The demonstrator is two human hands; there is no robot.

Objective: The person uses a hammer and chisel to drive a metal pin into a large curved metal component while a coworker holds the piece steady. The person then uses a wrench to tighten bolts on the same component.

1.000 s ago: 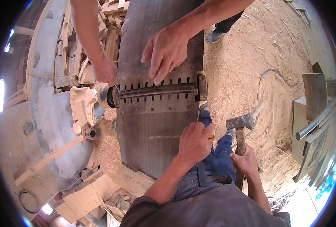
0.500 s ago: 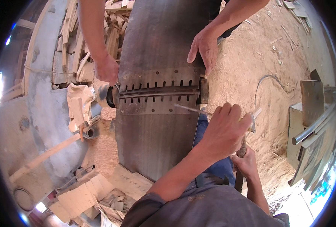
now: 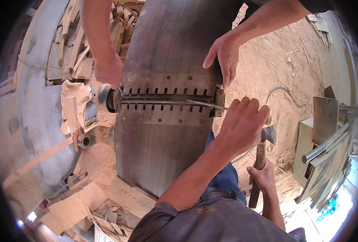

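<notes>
My left hand (image 3: 243, 125) is closed around a screwdriver (image 3: 203, 103), its handle mostly hidden in the fist. The thin shaft points left, its tip at the long slot of a dark metal machine table (image 3: 159, 141). Toothed metal strips (image 3: 167, 89) line both sides of that slot. Lower down, my right hand (image 3: 263, 175) grips the wooden handle of a hammer (image 3: 269, 134), held upright with its head just right of my left hand. Across the table, another person's closed hand (image 3: 108, 70) is by the slot's left end; their other hand (image 3: 225, 56) rests at the right edge.
A round housing (image 3: 104, 99) and a short pipe (image 3: 86, 140) stand left of the table. Scrap wood (image 3: 80, 44) is piled at far left, more boards (image 3: 76, 203) at near left. Sawdust covers the floor (image 3: 263, 66). Metal sheets and a bar (image 3: 324, 143) lean at right.
The screwdriver tip has moved up from the near toothed strip to the slot. More of the hammer shows beside my left hand. The whole view has shifted slightly.
</notes>
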